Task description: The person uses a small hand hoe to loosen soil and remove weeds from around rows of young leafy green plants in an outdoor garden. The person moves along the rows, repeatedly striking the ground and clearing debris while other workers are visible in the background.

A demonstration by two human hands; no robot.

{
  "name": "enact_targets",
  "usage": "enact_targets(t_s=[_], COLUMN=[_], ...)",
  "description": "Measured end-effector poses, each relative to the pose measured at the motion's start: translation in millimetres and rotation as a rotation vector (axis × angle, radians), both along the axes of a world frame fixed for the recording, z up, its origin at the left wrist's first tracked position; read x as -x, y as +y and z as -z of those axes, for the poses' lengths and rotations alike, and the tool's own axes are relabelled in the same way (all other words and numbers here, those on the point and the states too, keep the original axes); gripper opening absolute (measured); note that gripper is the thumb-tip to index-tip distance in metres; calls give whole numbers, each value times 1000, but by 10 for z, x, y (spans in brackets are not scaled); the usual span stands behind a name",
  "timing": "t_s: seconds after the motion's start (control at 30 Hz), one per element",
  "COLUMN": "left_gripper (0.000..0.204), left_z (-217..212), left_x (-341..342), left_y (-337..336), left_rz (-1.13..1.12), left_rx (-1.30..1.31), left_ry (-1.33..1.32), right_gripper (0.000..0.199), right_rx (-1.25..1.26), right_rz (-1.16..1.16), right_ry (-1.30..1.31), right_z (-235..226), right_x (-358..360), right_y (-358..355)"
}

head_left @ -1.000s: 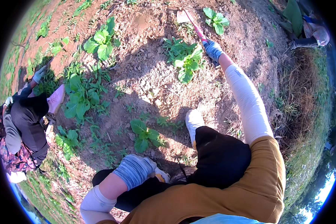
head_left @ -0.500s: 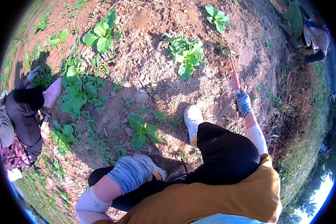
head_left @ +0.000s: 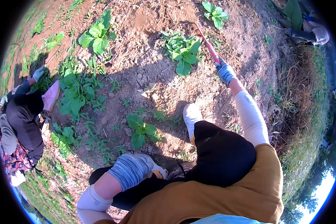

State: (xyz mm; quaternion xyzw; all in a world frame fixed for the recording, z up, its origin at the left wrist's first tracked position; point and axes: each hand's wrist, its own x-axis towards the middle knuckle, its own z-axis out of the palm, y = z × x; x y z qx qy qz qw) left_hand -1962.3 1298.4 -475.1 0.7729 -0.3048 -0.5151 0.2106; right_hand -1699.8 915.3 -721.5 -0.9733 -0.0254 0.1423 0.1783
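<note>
R hand (head_left: 225, 71) fist round thin red tool handle (head_left: 208, 44) | L hand (head_left: 132, 168) knit glove, grip prob. hidden | crumbly soil (head_left: 145, 67)

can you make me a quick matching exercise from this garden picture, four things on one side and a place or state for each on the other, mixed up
Things:
1. right hand
2. left hand
3. white shoe
4. other person

Places or states:
a. planted on the soil beside the small green plant
b. crouched at the picture's left edge, in dark clothes
c. gloved, gripping the red-handled tool
d. gloved, low near the person's own knee, holding nothing visible

Pairs: 1-c, 2-d, 3-a, 4-b
</note>
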Motion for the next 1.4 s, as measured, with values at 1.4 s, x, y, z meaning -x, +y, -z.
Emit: enact_targets(t_s=[1.4], left_gripper=[27], left_z=[-61], left_x=[159], left_y=[222], left_rz=[-121], left_rx=[-8], left_ry=[-62], right_gripper=[43], right_rx=[-139], right_rz=[-23], right_ry=[107], right_z=[-243], right_x=[112], right_y=[-181])
